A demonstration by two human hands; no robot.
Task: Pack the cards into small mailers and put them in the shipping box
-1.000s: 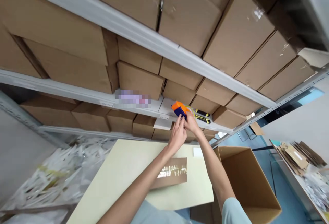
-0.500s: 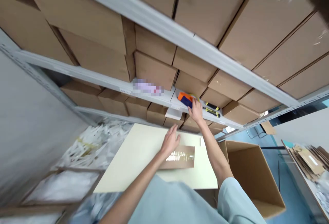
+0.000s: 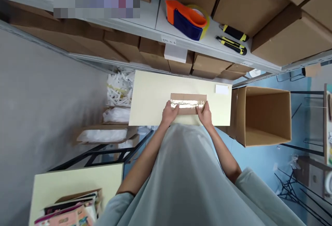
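Note:
A small brown cardboard box (image 3: 188, 111) with a shiny strip of clear tape along its top lies on the cream table (image 3: 150, 98). My left hand (image 3: 169, 112) grips its left end, and my right hand (image 3: 204, 114) grips the right end, thumbs on top. On the shelf above rest an orange and blue tape dispenser (image 3: 187, 20) with a yellowish tape roll behind it, and two black and yellow cutters (image 3: 235, 33) (image 3: 231, 45) to its right.
A large open carton (image 3: 268, 115) stands right of the table. Brown boxes (image 3: 249, 6) fill the shelves ahead. Packing scraps (image 3: 119, 89) lie at the left, and a second cream table (image 3: 77, 181) holds flat packages at lower left. A white label (image 3: 221, 89) is on the table.
My right hand has let go of the tape dispenser, left it on the shelf and come down to the box. My left hand now grips the box's left end. The view has tilted downward.

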